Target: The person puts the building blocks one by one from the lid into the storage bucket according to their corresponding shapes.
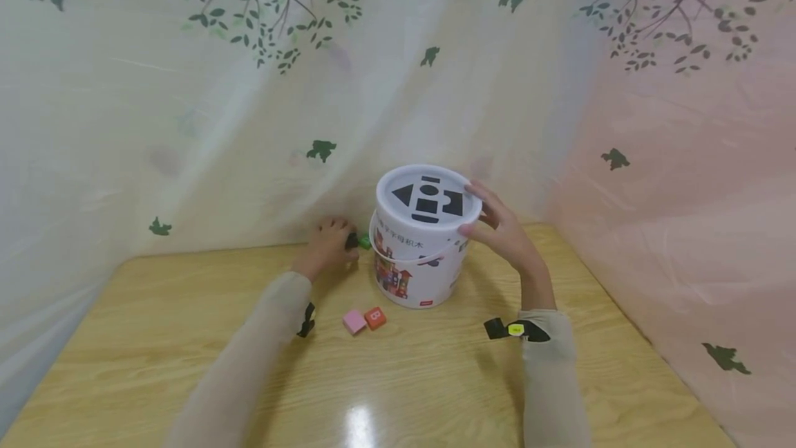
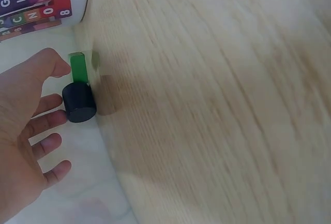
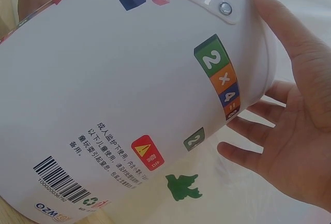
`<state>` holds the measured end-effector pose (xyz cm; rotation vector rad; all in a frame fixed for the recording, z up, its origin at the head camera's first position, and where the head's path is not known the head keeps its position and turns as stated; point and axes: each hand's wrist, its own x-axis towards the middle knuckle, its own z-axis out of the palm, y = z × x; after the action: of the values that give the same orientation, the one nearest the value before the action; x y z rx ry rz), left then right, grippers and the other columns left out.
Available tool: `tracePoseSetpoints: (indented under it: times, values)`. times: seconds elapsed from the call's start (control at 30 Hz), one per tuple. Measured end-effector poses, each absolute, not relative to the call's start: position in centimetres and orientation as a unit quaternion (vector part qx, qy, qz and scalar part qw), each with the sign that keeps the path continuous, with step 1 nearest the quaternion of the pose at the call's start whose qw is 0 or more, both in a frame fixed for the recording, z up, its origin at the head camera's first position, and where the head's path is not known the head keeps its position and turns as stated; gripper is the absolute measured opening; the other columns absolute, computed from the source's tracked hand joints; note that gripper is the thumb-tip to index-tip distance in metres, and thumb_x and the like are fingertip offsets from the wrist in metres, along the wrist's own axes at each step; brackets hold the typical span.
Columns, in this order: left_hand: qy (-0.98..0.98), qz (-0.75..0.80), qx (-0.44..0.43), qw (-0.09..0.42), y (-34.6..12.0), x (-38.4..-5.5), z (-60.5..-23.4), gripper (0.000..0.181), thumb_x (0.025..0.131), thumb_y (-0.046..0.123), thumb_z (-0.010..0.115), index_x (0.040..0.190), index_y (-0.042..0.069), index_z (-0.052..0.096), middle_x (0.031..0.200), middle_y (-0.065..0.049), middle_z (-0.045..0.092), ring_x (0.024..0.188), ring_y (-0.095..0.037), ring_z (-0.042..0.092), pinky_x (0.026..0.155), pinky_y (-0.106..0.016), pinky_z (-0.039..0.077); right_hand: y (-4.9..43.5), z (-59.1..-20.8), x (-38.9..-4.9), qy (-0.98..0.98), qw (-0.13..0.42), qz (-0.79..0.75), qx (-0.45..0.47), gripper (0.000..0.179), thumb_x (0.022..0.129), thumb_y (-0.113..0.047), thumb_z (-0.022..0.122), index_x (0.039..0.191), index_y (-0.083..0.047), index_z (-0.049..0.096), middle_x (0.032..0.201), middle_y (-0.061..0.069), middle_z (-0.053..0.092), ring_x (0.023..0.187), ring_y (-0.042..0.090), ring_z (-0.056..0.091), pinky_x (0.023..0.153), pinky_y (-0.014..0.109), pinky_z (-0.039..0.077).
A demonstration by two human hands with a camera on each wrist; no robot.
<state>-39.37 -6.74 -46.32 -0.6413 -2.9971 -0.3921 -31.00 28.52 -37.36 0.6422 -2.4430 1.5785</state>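
Note:
In the head view a white lidded bucket (image 1: 419, 275) stands upright on the table, printed with coloured blocks. My right hand (image 1: 506, 234) holds the right side of its lid (image 1: 407, 216), thumb in front and fingers farther back. In the right wrist view those fingers pass partly behind the bucket. Left of the bucket, my left hand (image 2: 26, 113) is beside a black cylinder block (image 2: 79, 103) and a green block (image 2: 78, 68). Its fingers are spread and loosely bent. The fingertips are close to the cylinder; contact is hard to tell.
A pink block (image 1: 354, 322) and a red block (image 1: 376, 318) marked B lie in front of the bucket on the wooden table (image 1: 423, 379). A leaf-patterned curtain (image 1: 249, 123) hangs close behind the table's back edge. A white handle (image 1: 410, 260) loops across the bucket's front.

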Motion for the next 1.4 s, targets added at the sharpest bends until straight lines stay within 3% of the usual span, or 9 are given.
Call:
tracePoseSetpoints:
  times: [0.2,0.33,0.53,0.97,1.4]
  values:
    - [-0.971,-0.125,-0.202,0.023,-6.6,-38.9,-46.5,0.063,0.09,0.029,0.076,0.141,0.001,0.054,0.154,-0.024,0.044,0.148,-0.047,0.029,0.123,-0.063,0.018,28.4,-37.6,-31.0,-0.821,0.077,0.525,0.211,0.081,0.091,-0.02,0.076,0.16,-0.023,0.034,0.17,0.0,0.022,0.153,0.035,0.03,0.12,0.066,0.026]
    - [-0.971,-0.118,-0.205,0.027,-6.3,-38.6,-46.3,0.059,0.088,0.028,0.078,0.136,0.0,0.057,0.15,-0.025,0.047,0.145,-0.047,0.034,0.122,-0.064,0.021,28.4,-37.7,-31.1,-0.82,0.077,0.528,0.21,0.081,0.09,-0.019,0.076,0.16,-0.024,0.034,0.171,0.003,0.021,0.153,0.035,0.03,0.12,0.066,0.026]
    - [-0.969,-0.112,-0.217,0.023,-6.4,-38.4,-46.3,0.047,0.082,0.022,0.082,0.122,0.004,0.066,0.137,-0.022,0.058,0.136,-0.044,0.042,0.12,-0.064,0.026,28.3,-37.8,-31.1,-0.814,0.08,0.533,0.214,0.079,0.09,-0.016,0.076,0.159,-0.022,0.036,0.17,0.004,0.023,0.152,0.034,0.031,0.12,0.064,0.026]
    - [-0.97,-0.093,-0.225,-0.023,-8.0,-38.7,-46.0,0.047,0.064,0.022,0.092,0.105,0.01,0.072,0.107,-0.011,0.07,0.11,-0.034,0.05,0.11,-0.058,0.034,28.3,-37.5,-31.5,-0.812,0.08,0.533,0.224,0.079,0.091,-0.016,0.075,0.159,-0.022,0.036,0.168,-0.005,0.027,0.153,0.029,0.029,0.121,0.064,0.025]
    - [-0.961,-0.135,-0.229,-0.078,-9.0,-37.6,-45.1,0.04,0.066,0.021,0.09,0.1,0.011,0.072,0.098,-0.006,0.069,0.103,-0.029,0.05,0.101,-0.051,0.038,28.5,-37.5,-31.3,-0.812,0.082,0.531,0.226,0.081,0.09,-0.014,0.075,0.16,-0.02,0.033,0.17,-0.002,0.024,0.154,0.034,0.028,0.12,0.065,0.025]
